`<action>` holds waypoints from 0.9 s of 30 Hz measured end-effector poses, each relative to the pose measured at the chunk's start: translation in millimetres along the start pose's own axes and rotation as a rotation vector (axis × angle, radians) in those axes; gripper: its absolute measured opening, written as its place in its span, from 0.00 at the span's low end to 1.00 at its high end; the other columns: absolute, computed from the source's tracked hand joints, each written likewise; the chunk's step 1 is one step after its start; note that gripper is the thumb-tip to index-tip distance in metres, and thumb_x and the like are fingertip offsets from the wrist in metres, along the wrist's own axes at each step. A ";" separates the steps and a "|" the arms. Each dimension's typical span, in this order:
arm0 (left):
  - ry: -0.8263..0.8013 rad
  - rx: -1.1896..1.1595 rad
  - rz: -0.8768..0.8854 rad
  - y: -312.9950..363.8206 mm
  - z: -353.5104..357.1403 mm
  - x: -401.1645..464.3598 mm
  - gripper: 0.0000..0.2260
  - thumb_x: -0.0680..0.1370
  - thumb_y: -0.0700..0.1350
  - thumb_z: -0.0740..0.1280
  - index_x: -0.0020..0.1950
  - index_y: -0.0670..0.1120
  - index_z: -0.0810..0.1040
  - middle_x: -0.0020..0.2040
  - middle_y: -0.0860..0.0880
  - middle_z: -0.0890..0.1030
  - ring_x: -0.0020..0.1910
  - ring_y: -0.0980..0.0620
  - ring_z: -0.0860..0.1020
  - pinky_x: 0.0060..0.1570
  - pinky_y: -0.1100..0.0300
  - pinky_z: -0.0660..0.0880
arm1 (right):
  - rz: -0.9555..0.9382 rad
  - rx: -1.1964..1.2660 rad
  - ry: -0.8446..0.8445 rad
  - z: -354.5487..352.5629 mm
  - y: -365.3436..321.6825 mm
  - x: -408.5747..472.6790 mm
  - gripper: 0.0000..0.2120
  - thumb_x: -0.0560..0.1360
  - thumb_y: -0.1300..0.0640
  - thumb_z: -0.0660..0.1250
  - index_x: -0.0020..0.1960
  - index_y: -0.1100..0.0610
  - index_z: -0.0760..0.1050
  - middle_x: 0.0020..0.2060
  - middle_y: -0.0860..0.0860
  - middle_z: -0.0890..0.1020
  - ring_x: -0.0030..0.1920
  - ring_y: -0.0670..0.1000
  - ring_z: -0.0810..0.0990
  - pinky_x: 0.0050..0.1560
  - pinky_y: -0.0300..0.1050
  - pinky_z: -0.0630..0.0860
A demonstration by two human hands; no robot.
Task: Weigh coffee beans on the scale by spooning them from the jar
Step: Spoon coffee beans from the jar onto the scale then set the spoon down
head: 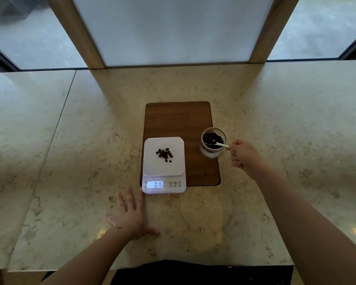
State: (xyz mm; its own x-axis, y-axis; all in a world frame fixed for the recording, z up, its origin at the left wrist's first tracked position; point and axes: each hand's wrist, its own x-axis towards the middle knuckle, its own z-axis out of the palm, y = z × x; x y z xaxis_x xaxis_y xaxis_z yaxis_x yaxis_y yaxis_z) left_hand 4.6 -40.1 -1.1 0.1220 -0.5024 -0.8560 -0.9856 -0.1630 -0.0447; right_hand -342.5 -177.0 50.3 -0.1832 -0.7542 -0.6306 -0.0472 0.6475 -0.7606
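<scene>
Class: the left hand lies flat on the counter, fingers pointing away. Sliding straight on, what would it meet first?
Probably the scale: the left hand points at its near-left corner, though it might just slip past.

The scale (164,165) shows 0.15 on its lit display (155,184), with buttons (175,182) marked M and T beside it.
</scene>
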 end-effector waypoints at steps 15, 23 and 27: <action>0.016 0.020 0.000 0.5 -1.8 -3.8 0.69 0.52 0.84 0.62 0.67 0.54 0.16 0.66 0.45 0.12 0.70 0.35 0.19 0.66 0.18 0.49 | -0.018 0.085 -0.043 -8.6 10.7 3.6 0.07 0.84 0.60 0.57 0.50 0.61 0.71 0.22 0.45 0.66 0.22 0.45 0.62 0.21 0.39 0.60; 0.026 0.007 0.008 -1.1 0.6 -1.4 0.70 0.51 0.84 0.61 0.68 0.54 0.15 0.64 0.46 0.11 0.69 0.35 0.18 0.66 0.18 0.49 | 0.012 0.112 -0.024 -7.3 6.7 -2.0 0.08 0.84 0.61 0.57 0.48 0.61 0.72 0.23 0.46 0.66 0.23 0.45 0.62 0.21 0.39 0.60; 0.023 0.018 0.002 -1.5 0.5 -1.2 0.70 0.52 0.84 0.61 0.68 0.53 0.15 0.66 0.45 0.12 0.70 0.34 0.19 0.66 0.18 0.49 | 0.019 0.117 -0.024 -6.1 -0.1 -8.3 0.07 0.84 0.62 0.56 0.51 0.61 0.71 0.26 0.48 0.65 0.24 0.46 0.61 0.22 0.38 0.59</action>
State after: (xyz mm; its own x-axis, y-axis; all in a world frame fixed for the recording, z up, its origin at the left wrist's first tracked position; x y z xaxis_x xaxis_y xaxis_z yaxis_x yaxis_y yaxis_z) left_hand 5.8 -38.8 -0.3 0.1228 -0.5219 -0.8441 -0.9877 -0.1472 -0.0526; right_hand -346.9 -170.2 56.5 -0.1594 -0.7454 -0.6473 0.0716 0.6453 -0.7606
